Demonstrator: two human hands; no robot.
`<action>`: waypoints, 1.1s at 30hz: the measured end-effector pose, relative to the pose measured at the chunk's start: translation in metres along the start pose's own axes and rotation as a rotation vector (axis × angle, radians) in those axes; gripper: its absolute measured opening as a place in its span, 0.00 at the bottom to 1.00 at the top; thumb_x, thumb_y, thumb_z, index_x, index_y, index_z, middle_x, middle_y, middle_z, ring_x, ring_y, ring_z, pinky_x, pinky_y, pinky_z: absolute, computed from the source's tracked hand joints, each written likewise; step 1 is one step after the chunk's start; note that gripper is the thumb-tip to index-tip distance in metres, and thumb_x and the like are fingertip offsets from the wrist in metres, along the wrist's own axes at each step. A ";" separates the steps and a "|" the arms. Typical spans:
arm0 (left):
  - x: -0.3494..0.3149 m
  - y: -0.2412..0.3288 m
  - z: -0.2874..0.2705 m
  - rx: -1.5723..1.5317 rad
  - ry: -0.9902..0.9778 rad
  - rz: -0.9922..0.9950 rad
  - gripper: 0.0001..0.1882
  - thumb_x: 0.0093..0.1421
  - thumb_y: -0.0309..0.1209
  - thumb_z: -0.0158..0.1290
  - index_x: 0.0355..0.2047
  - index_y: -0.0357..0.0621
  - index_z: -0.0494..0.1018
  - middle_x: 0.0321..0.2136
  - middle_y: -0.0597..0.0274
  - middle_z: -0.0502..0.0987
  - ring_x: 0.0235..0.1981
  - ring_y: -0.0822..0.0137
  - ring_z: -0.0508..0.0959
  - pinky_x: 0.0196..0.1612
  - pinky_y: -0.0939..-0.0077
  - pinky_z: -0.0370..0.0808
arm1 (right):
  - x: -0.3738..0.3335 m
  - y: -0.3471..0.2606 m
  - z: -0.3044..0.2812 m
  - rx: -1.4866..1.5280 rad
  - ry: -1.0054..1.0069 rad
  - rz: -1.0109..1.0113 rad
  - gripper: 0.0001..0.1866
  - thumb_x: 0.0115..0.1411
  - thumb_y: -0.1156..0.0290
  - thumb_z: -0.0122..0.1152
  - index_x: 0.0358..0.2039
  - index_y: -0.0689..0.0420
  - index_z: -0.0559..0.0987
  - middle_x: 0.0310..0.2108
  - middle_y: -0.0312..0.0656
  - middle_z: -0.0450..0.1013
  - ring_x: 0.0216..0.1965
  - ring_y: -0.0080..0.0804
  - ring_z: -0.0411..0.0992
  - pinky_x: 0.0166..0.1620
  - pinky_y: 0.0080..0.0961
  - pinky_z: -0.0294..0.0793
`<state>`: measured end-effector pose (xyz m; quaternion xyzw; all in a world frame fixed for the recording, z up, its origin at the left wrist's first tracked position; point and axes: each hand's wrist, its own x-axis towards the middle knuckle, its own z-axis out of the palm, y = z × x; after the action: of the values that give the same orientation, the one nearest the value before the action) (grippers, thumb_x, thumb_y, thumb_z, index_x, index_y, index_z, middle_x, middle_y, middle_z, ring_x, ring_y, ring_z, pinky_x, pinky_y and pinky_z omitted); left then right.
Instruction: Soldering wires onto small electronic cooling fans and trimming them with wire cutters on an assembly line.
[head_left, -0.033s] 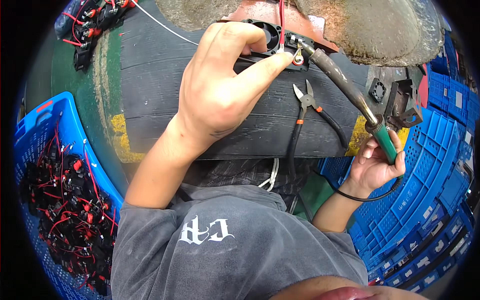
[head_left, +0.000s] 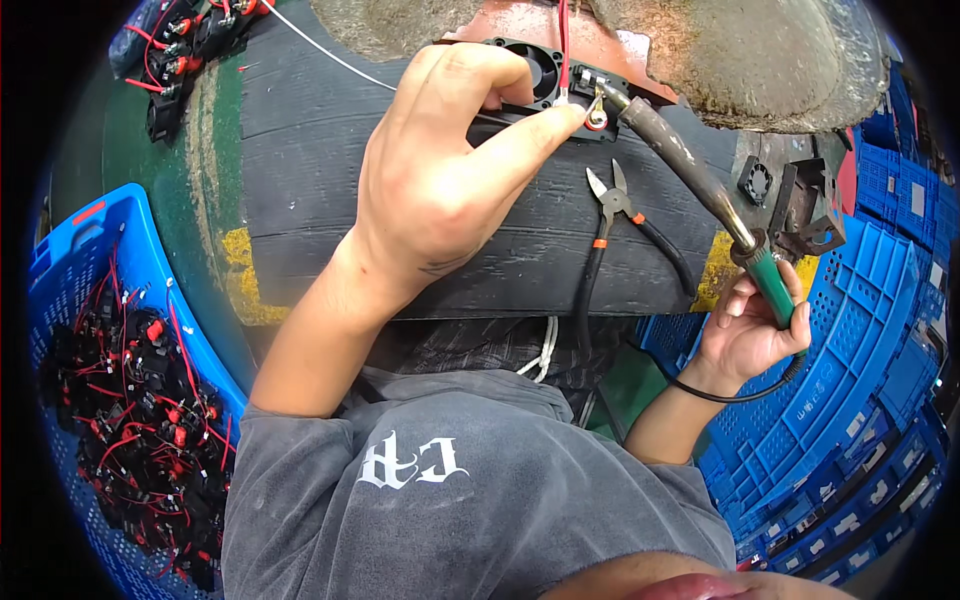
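My left hand (head_left: 430, 170) reaches across the mat, its fingers curled over a small black cooling fan (head_left: 542, 75). Its thumb presses by the end of a red wire (head_left: 564, 45) that rises from the fan's black housing (head_left: 580, 125). A metal terminal with a red ring (head_left: 597, 120) sits on that housing, just right of the thumb. Low on the right, my right hand (head_left: 755, 325) is closed around the green handle of a soldering iron (head_left: 700, 175). The iron's tip reaches the metal contacts near the terminal.
Orange-banded cutting pliers (head_left: 612, 215) lie jaws apart on the black mat (head_left: 310, 190). A blue crate (head_left: 150, 215) at left holds many wired black parts. Another small fan (head_left: 757, 180) lies beside a metal bracket (head_left: 805, 215). Blue crates (head_left: 850, 300) stack up at right.
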<state>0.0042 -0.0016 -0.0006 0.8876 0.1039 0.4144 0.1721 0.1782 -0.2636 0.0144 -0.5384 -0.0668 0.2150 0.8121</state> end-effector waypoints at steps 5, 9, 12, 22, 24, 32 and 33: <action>0.000 0.000 0.002 -0.010 0.006 -0.004 0.18 0.42 0.21 0.66 0.37 0.46 0.83 0.32 0.64 0.68 0.32 0.67 0.70 0.31 0.76 0.68 | 0.001 0.001 -0.004 0.001 -0.019 -0.006 0.30 0.64 0.50 0.44 0.48 0.66 0.76 0.26 0.57 0.75 0.16 0.31 0.70 0.13 0.17 0.66; 0.000 -0.001 0.002 -0.009 0.005 -0.001 0.18 0.42 0.21 0.66 0.37 0.46 0.82 0.32 0.64 0.68 0.31 0.67 0.70 0.30 0.77 0.68 | 0.001 0.002 -0.003 0.009 -0.022 0.002 0.30 0.64 0.50 0.44 0.48 0.66 0.76 0.26 0.57 0.76 0.16 0.31 0.70 0.13 0.17 0.66; -0.001 -0.002 0.004 -0.008 0.027 0.002 0.18 0.42 0.20 0.66 0.36 0.45 0.82 0.32 0.64 0.68 0.31 0.67 0.70 0.30 0.77 0.68 | 0.000 0.003 -0.002 0.022 -0.031 0.001 0.30 0.64 0.50 0.44 0.48 0.66 0.76 0.26 0.57 0.76 0.16 0.31 0.70 0.13 0.17 0.66; 0.000 -0.001 0.007 -0.037 0.056 -0.020 0.16 0.42 0.19 0.66 0.34 0.43 0.81 0.31 0.64 0.68 0.30 0.68 0.70 0.29 0.77 0.67 | 0.003 0.005 -0.003 0.048 -0.034 0.012 0.30 0.63 0.50 0.44 0.48 0.66 0.76 0.26 0.57 0.76 0.16 0.31 0.70 0.13 0.17 0.66; 0.000 -0.001 0.007 -0.038 0.053 -0.014 0.16 0.42 0.19 0.66 0.34 0.42 0.81 0.31 0.64 0.68 0.30 0.68 0.70 0.28 0.77 0.67 | 0.004 0.005 -0.003 0.039 -0.040 0.014 0.30 0.63 0.50 0.44 0.48 0.66 0.76 0.26 0.56 0.75 0.16 0.31 0.70 0.14 0.17 0.66; 0.000 -0.001 0.007 -0.045 0.049 -0.010 0.16 0.42 0.20 0.67 0.34 0.43 0.81 0.31 0.64 0.68 0.30 0.68 0.70 0.29 0.77 0.68 | 0.004 0.005 0.000 0.045 -0.031 0.023 0.30 0.63 0.50 0.44 0.48 0.66 0.76 0.26 0.56 0.75 0.16 0.31 0.69 0.14 0.17 0.65; 0.000 -0.001 0.007 -0.040 0.048 -0.009 0.16 0.42 0.20 0.67 0.34 0.43 0.81 0.31 0.64 0.68 0.30 0.68 0.70 0.29 0.77 0.68 | 0.004 0.005 0.000 0.049 -0.028 0.025 0.30 0.63 0.50 0.44 0.48 0.66 0.76 0.26 0.56 0.75 0.16 0.31 0.69 0.14 0.17 0.65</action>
<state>0.0092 -0.0023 -0.0049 0.8732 0.1037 0.4370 0.1894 0.1805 -0.2598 0.0094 -0.5159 -0.0662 0.2340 0.8214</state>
